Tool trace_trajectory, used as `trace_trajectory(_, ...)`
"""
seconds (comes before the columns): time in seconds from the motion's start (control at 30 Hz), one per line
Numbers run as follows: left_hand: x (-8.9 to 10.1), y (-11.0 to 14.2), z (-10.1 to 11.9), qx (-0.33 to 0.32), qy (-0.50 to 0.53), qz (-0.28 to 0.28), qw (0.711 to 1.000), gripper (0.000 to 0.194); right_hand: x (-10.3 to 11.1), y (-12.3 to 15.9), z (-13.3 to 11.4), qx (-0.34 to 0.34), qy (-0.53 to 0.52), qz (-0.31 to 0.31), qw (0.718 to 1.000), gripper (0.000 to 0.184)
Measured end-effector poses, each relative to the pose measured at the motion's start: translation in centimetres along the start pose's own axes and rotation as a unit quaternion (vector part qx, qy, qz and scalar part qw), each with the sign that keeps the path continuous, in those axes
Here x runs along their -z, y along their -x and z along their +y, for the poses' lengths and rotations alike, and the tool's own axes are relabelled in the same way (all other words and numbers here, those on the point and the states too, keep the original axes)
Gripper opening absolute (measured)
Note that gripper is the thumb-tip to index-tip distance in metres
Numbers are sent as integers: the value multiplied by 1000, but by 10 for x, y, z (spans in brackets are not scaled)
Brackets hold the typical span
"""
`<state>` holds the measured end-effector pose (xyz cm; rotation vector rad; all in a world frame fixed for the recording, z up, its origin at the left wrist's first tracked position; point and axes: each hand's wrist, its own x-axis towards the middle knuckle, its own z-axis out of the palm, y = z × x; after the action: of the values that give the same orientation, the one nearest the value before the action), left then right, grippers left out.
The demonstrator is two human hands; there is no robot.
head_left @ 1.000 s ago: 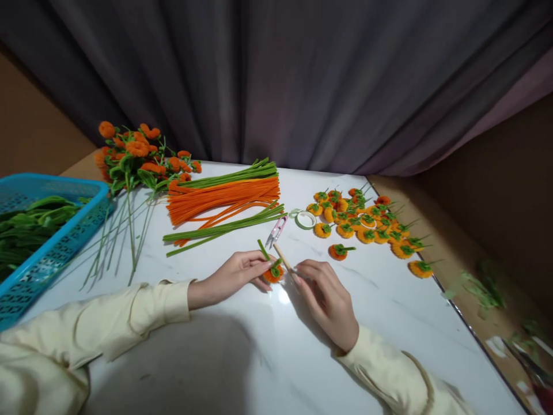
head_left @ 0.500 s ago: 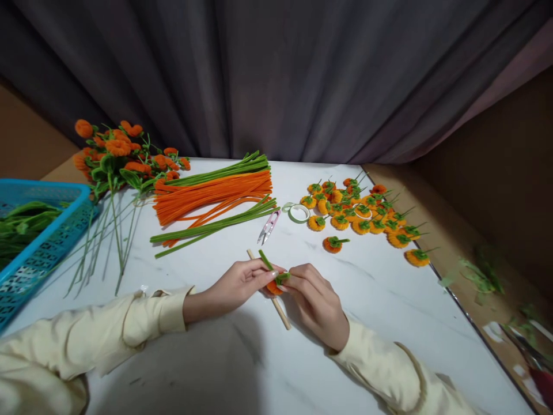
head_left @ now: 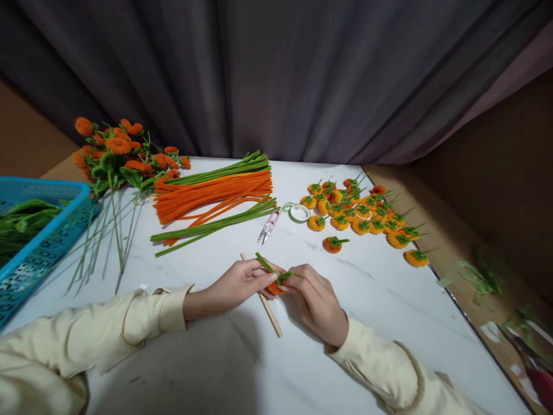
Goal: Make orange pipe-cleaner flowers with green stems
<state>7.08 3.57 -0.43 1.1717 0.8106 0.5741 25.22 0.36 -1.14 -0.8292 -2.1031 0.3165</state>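
Observation:
Between my two hands is a small orange pipe-cleaner pumpkin (head_left: pixel 276 288) with green pipe cleaner (head_left: pixel 264 263) at its top. My left hand (head_left: pixel 248 280) pinches it from the left, fingers closed. From the right, the closed fingertips of my right hand (head_left: pixel 313 297) grip the green part. A wooden stick (head_left: pixel 271 316) runs slantwise beneath my left fingers; whether they hold it I cannot tell. Beyond my hands lie pink-handled thread snips (head_left: pixel 269 226) and a roll of pale green tape (head_left: pixel 299 213).
Bundles of orange pipe cleaners (head_left: pixel 211 196) and green pipe cleaners (head_left: pixel 216 227) lie at the back. Orange flowers on stems (head_left: pixel 118 147) and a blue basket (head_left: pixel 78 202) with green leaves stand left. Several finished orange pieces (head_left: pixel 360 225) are spread at right, near the table edge.
The wooden stick has shifted a little left and toward me. The orange piece has turned slightly, showing more of its orange side. Both hands stay in nearly the same place.

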Motion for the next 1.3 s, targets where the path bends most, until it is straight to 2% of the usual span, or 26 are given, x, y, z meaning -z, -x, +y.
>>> trace_trajectory(0.17,-4,1,-4,7,-8,26,1000,56,-1,3,1,-2,37,0,999,18)
trace_trajectory(0.33,-6,3,-3,7,-22,23,999,55,-3,2,2,-4,67,8,998,13)
trace_trajectory(0.47,-4,4,-3,-26,-41,22,999,48,0,-1,0,-5,12,13,1000,16)
trace_trajectory(0.63,0,4,0,-55,-72,7,996,41,5,-3,-3,-50,-81,21,995,15)
trace_trajectory(0.77,1,4,3,-73,-75,7,994,39,6,-3,-3,-83,-80,28,993,12)
trace_trajectory(0.9,0,7,3,-99,-142,19,985,35,4,-2,-3,-70,-62,22,995,5)
trace_trajectory(1.0,0,11,0,-157,-225,36,961,30,3,-2,-6,-97,-82,17,992,7)
trace_trajectory(1.1,2,14,-4,-249,-295,57,921,30,3,-4,-10,-189,-125,3,974,12)
trace_trajectory(1.23,7,14,-8,-357,-382,26,852,35,2,-5,-13,-268,-185,-17,945,12)
trace_trajectory(1.3,9,13,-7,-389,-402,16,829,38,1,-5,-14,-298,-210,-16,931,14)
